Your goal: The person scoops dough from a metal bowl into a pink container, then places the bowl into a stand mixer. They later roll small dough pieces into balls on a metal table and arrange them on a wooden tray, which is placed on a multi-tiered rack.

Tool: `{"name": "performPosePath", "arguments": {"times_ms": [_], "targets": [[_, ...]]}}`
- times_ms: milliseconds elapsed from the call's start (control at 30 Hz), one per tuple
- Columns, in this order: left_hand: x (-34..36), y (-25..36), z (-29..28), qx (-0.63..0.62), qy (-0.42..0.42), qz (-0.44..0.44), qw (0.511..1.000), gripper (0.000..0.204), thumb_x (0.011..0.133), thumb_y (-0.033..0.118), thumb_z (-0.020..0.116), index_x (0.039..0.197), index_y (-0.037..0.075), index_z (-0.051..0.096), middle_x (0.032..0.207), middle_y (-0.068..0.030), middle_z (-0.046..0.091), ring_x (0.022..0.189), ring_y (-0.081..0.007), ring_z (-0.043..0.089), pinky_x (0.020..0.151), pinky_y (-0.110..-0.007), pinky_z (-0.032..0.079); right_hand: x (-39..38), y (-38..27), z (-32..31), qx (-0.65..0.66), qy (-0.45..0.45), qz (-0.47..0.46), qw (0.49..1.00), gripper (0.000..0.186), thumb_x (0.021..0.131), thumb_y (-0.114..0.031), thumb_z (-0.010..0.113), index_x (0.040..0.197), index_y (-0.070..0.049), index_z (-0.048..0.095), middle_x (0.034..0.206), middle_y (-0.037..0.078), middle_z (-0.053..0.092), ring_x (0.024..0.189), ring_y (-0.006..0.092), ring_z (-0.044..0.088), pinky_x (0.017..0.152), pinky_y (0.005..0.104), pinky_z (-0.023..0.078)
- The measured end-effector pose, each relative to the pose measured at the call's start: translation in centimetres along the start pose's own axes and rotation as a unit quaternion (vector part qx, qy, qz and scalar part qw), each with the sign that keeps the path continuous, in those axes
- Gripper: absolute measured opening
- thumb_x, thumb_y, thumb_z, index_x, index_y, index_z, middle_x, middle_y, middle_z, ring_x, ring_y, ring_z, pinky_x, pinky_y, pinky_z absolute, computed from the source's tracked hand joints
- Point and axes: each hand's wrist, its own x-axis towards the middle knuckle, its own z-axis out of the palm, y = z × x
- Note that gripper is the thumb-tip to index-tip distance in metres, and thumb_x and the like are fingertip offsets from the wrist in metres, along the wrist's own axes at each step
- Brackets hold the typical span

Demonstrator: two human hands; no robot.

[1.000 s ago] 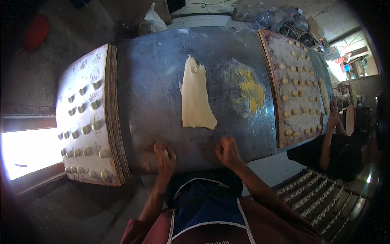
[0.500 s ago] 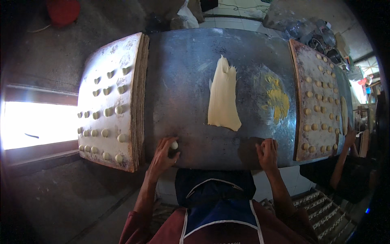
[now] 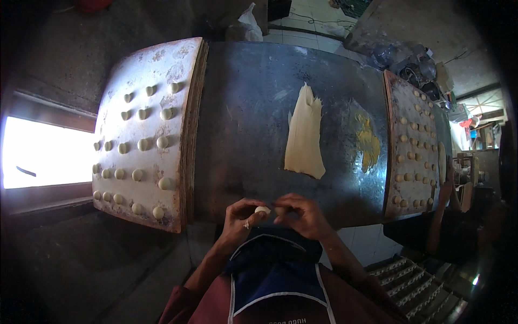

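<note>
Both your hands have come together off the bench (image 3: 253, 135) edge, left hand (image 3: 240, 218) and right hand (image 3: 302, 216) pinching a small dough ball (image 3: 263, 210) between closed fingertips at the near edge, apparently to round it for the left tray (image 3: 145, 135).

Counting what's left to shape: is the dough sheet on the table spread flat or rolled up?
Spread flat: the dough sheet lies as one long strip on the table.

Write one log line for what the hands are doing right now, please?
left hand: pinching small dough ball | right hand: fingertips at same ball | dough strip: flat on metal table | board of dough balls: person's left
</note>
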Motion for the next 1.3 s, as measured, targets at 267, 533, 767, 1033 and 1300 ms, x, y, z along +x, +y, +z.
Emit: {"name": "performPosePath", "arguments": {"times_ms": [267,533,767,1033,1300], "targets": [[1.1,1.6,-3.6,0.157,-0.197,0.119,0.961,0.017,0.087,0.006,0.076,0.102,-0.001,0.071,0.100,-0.0085,0.071,0.095,-0.0170,0.068,0.084,-0.032,0.055,-0.9,-2.0,-1.6,0.206,-0.249,0.002,0.946,0.015,0.088,-0.007,0.077,0.101,-0.002,0.071,0.092,0.011,0.073,0.086,0.0178,0.070,0.075,0.0335,0.056],[4.6,-3.6,-6.5,0.681,0.050,0.336,0.649,0.028,0.081,0.005,0.079,0.105,0.000,0.067,0.099,-0.0165,0.061,0.094,-0.0339,0.061,0.083,-0.043,0.050,-11.3,11.9,-9.2,-0.459,0.199,-0.008,0.866,0.016,0.085,-0.015,0.078,0.092,-0.007,0.066,0.106,0.016,0.064,0.098,0.0325,0.065,0.082,0.0434,0.052],[7.3,-11.8,-1.5,0.584,0.173,0.281,0.742,0.029,0.089,0.004,0.071,0.103,-0.003,0.047,0.098,-0.0207,0.054,0.084,-0.0362,0.053,0.077,-0.049,0.044,-5.2,13.2,-7.1,-0.404,0.157,-0.083,0.897,0.024,0.085,-0.011,0.067,0.101,-0.006,0.049,0.102,0.018,0.053,0.096,0.0377,0.053,0.084,0.0495,0.041],[9.2,-9.8,-1.2,0.580,0.198,0.370,0.698,0.024,0.092,-0.002,0.064,0.107,-0.002,0.046,0.095,-0.0213,0.054,0.080,-0.0367,0.055,0.073,-0.049,0.046,-3.5,10.4,-8.6,-0.471,0.140,-0.038,0.870,0.032,0.082,-0.008,0.067,0.108,-0.006,0.049,0.094,0.017,0.051,0.090,0.0364,0.054,0.081,0.0503,0.043],[9.5,-7.7,-3.6,0.602,0.259,0.287,0.699,0.025,0.090,-0.001,0.062,0.108,-0.002,0.044,0.091,-0.0188,0.054,0.083,-0.0374,0.056,0.072,-0.046,0.046,-3.0,13.3,-11.5,-0.433,0.193,-0.001,0.881,0.022,0.087,-0.009,0.067,0.103,-0.004,0.052,0.090,0.017,0.054,0.088,0.0395,0.055,0.074,0.0522,0.043]]}}
